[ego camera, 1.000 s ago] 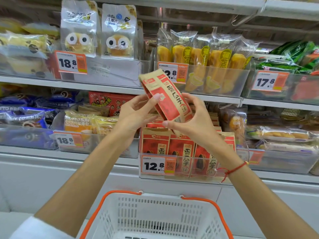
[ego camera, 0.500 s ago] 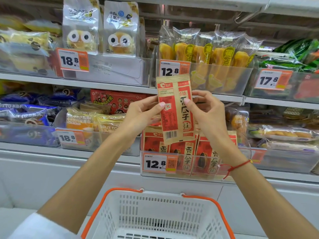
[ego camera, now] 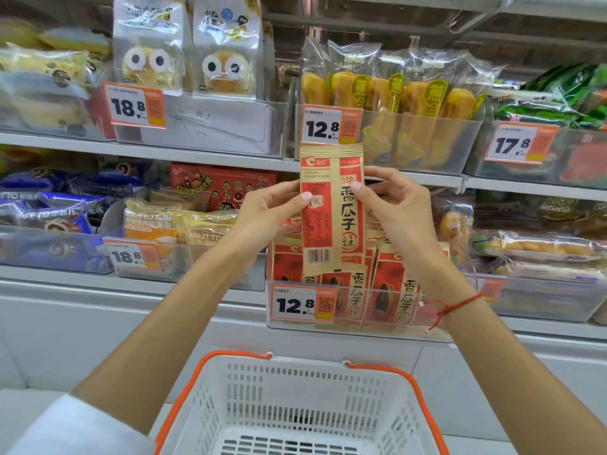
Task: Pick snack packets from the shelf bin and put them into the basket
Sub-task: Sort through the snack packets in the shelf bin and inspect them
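Two hands are holding one snack packet [ego camera: 331, 208] upright in front of the shelves, its printed back and barcode facing the camera. The left hand [ego camera: 262, 218] is pinching the packet's left edge, thumb lying across the red panel, fingers curled behind. The right hand [ego camera: 397, 208] is gripping the right edge the same way, thumb tip pressing the front beside the large characters; a red string bracelet [ego camera: 453, 307] is circling that wrist. The packet is hanging just above and in front of the clear shelf bin [ego camera: 361, 323], which is carrying more red-and-tan packets [ego camera: 394, 284] standing in rows and a 12.8 price tag [ego camera: 303, 303] on its front wall. The packet's top edge is overlapping the lower edge of another 12.8 tag [ego camera: 330, 124] on the upper shelf's bin of yellow bread sticks [ego camera: 394, 93].

Below the arms, a white basket [ego camera: 295, 405] with orange handles [ego camera: 184, 399] is sitting low in the middle of the view, well apart from the held packet; the part of it in view is showing no packets. On the upper left, two bags with cartoon eyes [ego camera: 184, 50] are standing above an 18.8 tag [ego camera: 134, 105]. Green packs [ego camera: 565, 96] are lying at the far right above a 17.8 tag [ego camera: 522, 144]. A white sleeve [ego camera: 78, 425] is showing at the lower left corner.
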A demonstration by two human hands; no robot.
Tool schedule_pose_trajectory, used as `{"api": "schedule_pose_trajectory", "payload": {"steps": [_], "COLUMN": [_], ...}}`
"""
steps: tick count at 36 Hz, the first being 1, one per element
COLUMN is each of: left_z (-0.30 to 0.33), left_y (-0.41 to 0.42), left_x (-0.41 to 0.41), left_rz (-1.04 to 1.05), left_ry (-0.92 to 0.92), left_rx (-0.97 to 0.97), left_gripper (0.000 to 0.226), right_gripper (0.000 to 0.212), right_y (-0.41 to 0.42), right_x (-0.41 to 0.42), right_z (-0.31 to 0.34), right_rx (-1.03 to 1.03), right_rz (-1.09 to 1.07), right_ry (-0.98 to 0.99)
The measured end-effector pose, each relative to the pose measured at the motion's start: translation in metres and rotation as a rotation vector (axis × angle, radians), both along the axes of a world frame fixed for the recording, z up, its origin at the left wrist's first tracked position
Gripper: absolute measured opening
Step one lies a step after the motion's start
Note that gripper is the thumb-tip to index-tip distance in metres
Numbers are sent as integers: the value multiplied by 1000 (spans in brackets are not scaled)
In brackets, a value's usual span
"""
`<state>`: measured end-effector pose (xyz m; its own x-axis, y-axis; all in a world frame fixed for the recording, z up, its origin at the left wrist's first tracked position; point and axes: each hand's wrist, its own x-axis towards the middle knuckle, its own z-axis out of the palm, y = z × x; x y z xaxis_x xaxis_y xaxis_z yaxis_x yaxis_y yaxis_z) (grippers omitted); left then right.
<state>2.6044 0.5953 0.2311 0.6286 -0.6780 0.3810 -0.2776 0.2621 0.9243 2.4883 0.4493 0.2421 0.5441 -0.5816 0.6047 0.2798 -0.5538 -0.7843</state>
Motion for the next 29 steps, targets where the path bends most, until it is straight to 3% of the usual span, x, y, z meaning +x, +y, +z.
{"api": "schedule_pose_trajectory", "payload": {"steps": [5, 11, 17, 20, 24, 29], "left_z": [3, 8, 16, 20, 24, 30], "left_y": [2, 2, -3, -6, -6, -9], "left_x": [2, -4, -10, -11, -5, 19], "left_rz": [102, 133, 171, 164, 140, 175], "left_ry": [89, 111, 97, 69, -38, -16], "left_rx": [-99, -166, -218, -212, -138, -90], "left_gripper": [30, 20, 22, 26, 33, 37], "right_gripper": [33, 34, 80, 89, 73, 69], "right_y": [-2, 2, 14, 16, 11, -12], "right_x": [1, 4, 9, 15, 23, 35], "right_z": [-2, -7, -8, -7, 0, 15], "right_rx": [-118, -135, -285, -329, -234, 47], "right_rz": [60, 4, -19, -63, 12, 390], "right_ry": [99, 56, 203, 191, 137, 252]}}
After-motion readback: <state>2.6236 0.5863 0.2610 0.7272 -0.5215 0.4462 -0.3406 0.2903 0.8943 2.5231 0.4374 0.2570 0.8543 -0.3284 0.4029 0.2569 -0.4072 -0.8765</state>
